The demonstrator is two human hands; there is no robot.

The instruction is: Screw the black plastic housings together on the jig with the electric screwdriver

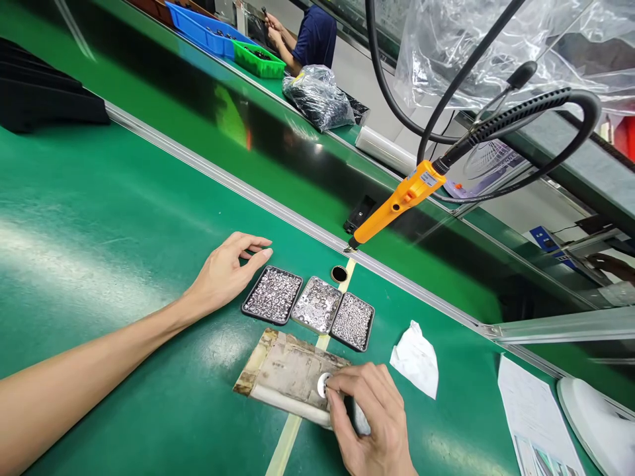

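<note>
My right hand point(374, 416) pinches at the edge of a small round whitish disc point(322, 385) over a worn, taped board point(292, 367). Under its palm a grey shape shows in part; I cannot make out what it is. My left hand point(225, 271) holds nothing, its fingers loosely stretched just beyond the leftmost dark tray point(243, 307), which is full of small metal parts. Beside that tray stand a middle tray point(317, 305) of ring-like metal parts and a right tray point(353, 322) of tiny metal pieces.
An orange electric screwdriver point(397, 205) hangs on a cable above the metal rail. A small round black-topped piece point(339, 274) lies behind the trays. To the right are a crumpled white cloth point(417, 360) and a paper sheet point(540, 416). A co-worker point(315, 39) is beyond the partition.
</note>
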